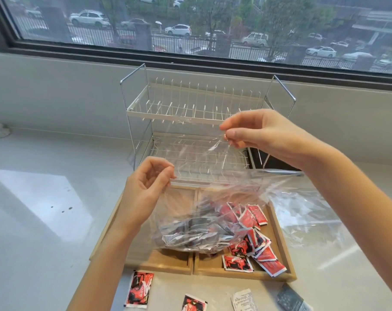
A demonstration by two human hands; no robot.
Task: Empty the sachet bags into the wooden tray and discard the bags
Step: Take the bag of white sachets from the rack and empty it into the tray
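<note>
Red sachets [255, 241] fill the wooden tray's [282, 243] right compartment; both hands, left hand [143, 194] and right hand [255, 131], pinch open a clear bag [197, 223] of dark sachets above it.

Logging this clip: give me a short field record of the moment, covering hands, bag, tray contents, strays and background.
left hand: pinches near edge of bag mouth
right hand: pinches far edge, raised higher
clear plastic bag: held open over tray, dark sachets still inside
wooden tray: divided into compartments; red sachets piled in the right one
stray sachets: on the counter in front of tray
second clear bag: lying right of tray
dish rack: behind tray, nothing on it
</note>
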